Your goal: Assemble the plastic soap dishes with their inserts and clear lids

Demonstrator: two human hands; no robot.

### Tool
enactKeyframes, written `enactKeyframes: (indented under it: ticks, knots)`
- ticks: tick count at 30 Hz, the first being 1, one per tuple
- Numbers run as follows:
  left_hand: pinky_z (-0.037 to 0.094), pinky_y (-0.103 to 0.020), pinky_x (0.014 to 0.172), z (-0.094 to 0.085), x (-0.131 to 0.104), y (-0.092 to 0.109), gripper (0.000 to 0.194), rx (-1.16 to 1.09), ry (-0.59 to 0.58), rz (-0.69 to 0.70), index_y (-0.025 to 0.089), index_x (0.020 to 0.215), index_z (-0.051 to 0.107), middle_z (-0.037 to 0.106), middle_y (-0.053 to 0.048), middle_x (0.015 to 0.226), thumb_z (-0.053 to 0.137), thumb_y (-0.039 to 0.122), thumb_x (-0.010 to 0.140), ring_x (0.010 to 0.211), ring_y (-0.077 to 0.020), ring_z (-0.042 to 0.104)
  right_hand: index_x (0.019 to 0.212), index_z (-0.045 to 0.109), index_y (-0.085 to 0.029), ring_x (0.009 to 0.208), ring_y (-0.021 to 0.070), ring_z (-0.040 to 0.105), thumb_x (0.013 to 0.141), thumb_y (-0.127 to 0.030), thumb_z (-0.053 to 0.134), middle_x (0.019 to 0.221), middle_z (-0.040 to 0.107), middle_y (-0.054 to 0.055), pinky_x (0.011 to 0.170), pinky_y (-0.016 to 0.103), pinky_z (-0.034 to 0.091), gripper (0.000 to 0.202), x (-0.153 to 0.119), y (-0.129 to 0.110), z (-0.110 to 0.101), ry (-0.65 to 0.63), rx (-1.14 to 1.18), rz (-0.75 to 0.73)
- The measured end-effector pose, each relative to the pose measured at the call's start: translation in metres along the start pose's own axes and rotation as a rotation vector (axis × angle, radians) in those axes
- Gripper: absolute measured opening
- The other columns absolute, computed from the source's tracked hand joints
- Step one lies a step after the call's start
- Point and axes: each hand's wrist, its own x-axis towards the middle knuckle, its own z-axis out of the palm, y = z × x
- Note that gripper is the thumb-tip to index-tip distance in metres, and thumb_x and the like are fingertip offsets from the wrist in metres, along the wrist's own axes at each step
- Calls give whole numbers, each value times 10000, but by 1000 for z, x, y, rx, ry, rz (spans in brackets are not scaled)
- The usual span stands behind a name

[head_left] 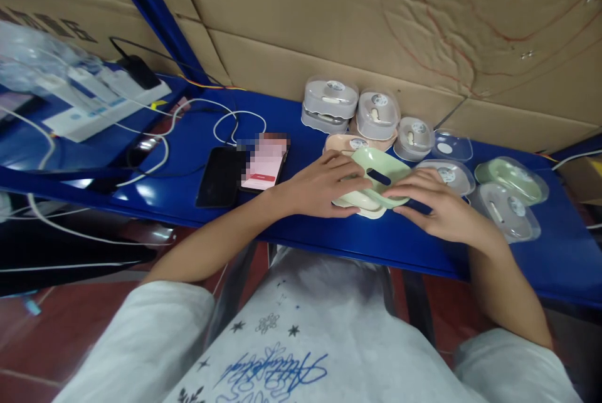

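Observation:
A light green oval piece with a dark slot (383, 171) is tilted between my hands. My right hand (430, 202) grips its right edge between thumb and fingers. My left hand (329, 185) lies at its left side, with the fingers curved over a cream-coloured tray (365, 204) below it; the fingertips are partly hidden by the pieces. Just behind my left hand sits a peach-coloured container (345, 141). Close to my right hand is a clear-lidded container with a round label (446, 175).
Stacked grey containers (330, 102) and other clear-lidded ones (376, 111) stand along the cardboard wall (301, 20). Green (512, 180) and grey (505, 212) containers lie at the right. Two phones (219, 177) and white cables are at the left, near a power strip (108, 111).

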Motion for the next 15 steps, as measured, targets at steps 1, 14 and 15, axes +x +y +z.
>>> enactKeyframes:
  ticks: [1, 14, 15]
  knots:
    - [451, -459, 1087, 0, 0, 1, 351, 5, -12, 4, 217, 1306, 674, 745, -107, 1247, 676, 417, 1017, 1186, -284, 652, 1302, 720, -335, 1077, 242, 700, 1053, -309, 650, 1149, 773, 31, 1025, 462, 466, 260, 0, 1, 1, -14, 27, 3]
    - [415, -420, 1069, 10, -4, -3, 278, 42, -296, 26, 218, 1196, 708, 713, -97, 1207, 760, 366, 968, 1107, -269, 650, 1229, 742, -280, 1013, 214, 712, 1046, -235, 611, 1099, 777, 43, 1003, 413, 473, 229, 9, 7, 30, -137, 136, -6]
    - [415, -419, 1070, 11, -4, -4, 280, 36, -307, 20, 214, 1194, 712, 708, -101, 1215, 766, 364, 964, 1114, -271, 648, 1224, 745, -277, 1012, 214, 716, 1049, -258, 618, 1100, 780, 43, 1007, 413, 476, 217, 10, 8, 32, -139, 136, -12]
